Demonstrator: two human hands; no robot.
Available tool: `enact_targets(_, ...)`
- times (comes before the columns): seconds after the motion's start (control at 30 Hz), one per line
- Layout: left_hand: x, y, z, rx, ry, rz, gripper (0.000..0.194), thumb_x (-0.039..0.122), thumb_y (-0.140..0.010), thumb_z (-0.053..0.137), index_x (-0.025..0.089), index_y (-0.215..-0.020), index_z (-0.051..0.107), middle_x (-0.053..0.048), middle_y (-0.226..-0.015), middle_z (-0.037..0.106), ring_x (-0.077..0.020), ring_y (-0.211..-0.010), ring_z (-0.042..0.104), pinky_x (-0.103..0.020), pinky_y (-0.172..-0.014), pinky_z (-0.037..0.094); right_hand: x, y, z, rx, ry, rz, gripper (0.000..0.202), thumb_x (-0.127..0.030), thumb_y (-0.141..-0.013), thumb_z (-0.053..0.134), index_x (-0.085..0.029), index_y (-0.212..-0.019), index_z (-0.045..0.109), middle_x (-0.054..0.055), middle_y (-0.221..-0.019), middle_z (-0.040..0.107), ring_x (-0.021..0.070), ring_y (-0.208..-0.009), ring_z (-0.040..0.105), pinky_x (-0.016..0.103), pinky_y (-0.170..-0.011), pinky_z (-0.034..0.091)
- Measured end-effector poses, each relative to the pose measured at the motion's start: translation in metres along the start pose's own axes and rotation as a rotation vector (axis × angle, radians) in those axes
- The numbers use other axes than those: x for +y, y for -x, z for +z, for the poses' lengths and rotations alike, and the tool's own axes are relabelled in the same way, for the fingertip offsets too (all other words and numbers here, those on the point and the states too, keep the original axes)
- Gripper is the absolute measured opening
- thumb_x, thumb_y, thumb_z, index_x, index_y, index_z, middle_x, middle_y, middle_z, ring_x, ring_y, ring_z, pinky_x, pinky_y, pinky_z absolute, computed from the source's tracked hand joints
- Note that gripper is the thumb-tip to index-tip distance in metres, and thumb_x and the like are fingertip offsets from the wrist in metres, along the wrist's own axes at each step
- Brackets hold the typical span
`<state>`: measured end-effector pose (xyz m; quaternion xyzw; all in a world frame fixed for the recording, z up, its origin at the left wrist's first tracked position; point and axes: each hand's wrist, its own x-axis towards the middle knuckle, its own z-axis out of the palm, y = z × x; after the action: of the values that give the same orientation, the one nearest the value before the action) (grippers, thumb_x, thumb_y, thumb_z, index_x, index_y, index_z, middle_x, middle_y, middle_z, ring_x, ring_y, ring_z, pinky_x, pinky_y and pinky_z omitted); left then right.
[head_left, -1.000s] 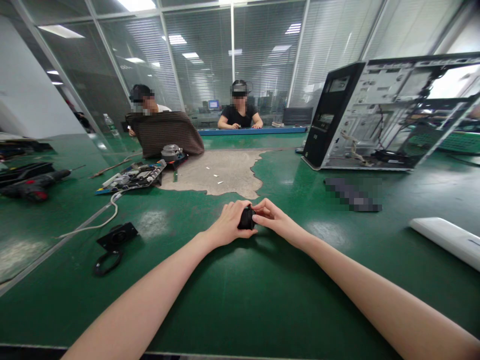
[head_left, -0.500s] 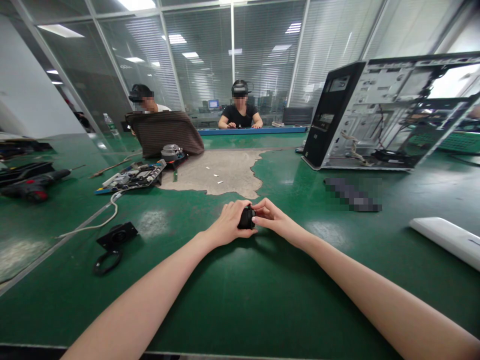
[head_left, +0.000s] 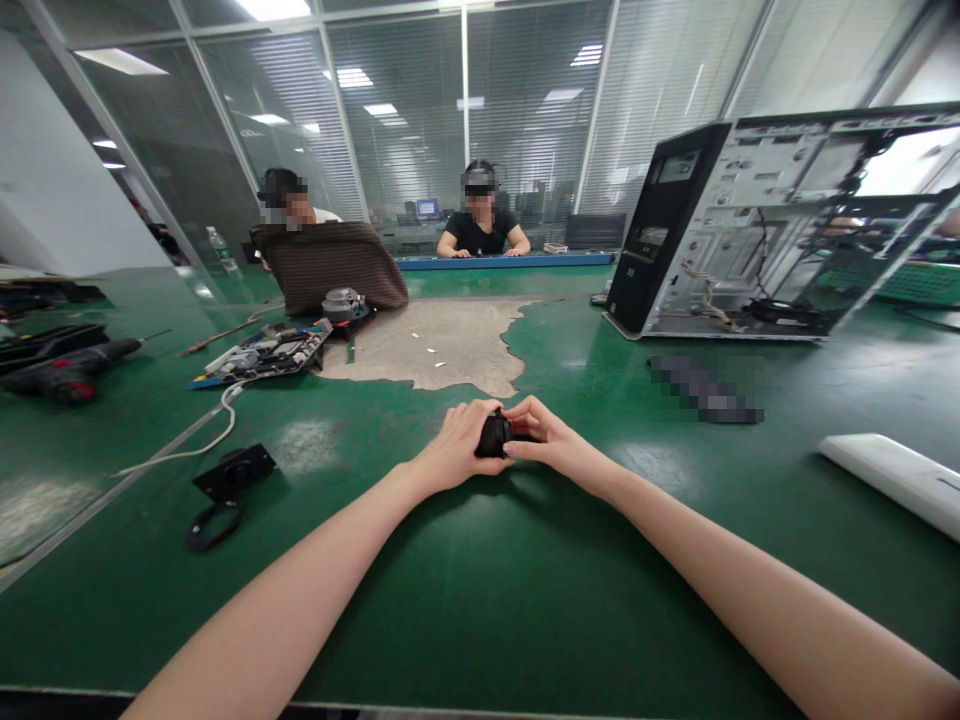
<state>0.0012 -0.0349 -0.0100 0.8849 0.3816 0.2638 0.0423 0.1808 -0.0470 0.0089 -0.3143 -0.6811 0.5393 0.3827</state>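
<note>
Just above the green tabletop, a small black rounded part (head_left: 492, 437) sits between my two hands; its exact kind is hidden by the fingers. My left hand (head_left: 459, 445) is closed around its left side, thumb below and fingers over the top. At its right end, my right hand (head_left: 546, 435) pinches a black rim with thumb and fingertips. Left of my left forearm lie a black square piece with a round opening (head_left: 236, 470) and a black ring (head_left: 215, 524), close together on the table.
An open computer case (head_left: 675, 240) stands at right, with a blurred-out dark object (head_left: 705, 390) before it and a white box (head_left: 900, 475) nearby. To the left are a circuit board (head_left: 270, 355), a white cable (head_left: 217, 435) and a power drill (head_left: 75, 370). Two people sit beyond.
My right thumb has shifted slightly down along the black part's rim, and the fingers have re-gripped. My left hand stays in place.
</note>
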Motion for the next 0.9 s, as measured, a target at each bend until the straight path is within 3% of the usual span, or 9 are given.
enact_targets(0.23,0.0,0.0,-0.001,-0.002,0.013,0.0,0.059,0.041,-0.069,0.062,0.021,-0.115,0.032,-0.006,-0.106,0.048,-0.0236,-0.09,0.046,-0.037,-0.079,0.035,0.009,-0.003,0.002,0.076,-0.021,0.0,0.023,-0.029,-0.074,0.06,-0.021,-0.089,0.045,-0.001,-0.082,0.057,0.0137,-0.078,0.056,0.033,-0.079,0.041)
enact_targets(0.5,0.0,0.0,0.0,0.002,0.017,-0.009,0.058,0.038,-0.069,0.062,0.022,-0.116,0.032,-0.006,-0.107,0.048,-0.0233,-0.09,0.045,-0.036,-0.079,0.034,0.001,0.0,0.0,0.004,-0.003,0.011,0.029,-0.026,-0.067,0.068,-0.021,-0.084,0.045,0.0,-0.084,0.059,0.0156,-0.085,0.056,0.035,-0.083,0.04)
enact_targets(0.9,0.001,0.0,-0.001,-0.006,0.011,-0.009,0.06,0.041,-0.069,0.062,0.021,-0.117,0.032,-0.007,-0.108,0.048,-0.0241,-0.091,0.046,-0.037,-0.08,0.035,0.011,-0.003,0.0,0.057,-0.002,0.026,0.03,-0.031,-0.071,0.064,-0.021,-0.093,0.046,0.001,-0.088,0.058,0.0156,-0.084,0.056,0.036,-0.083,0.041)
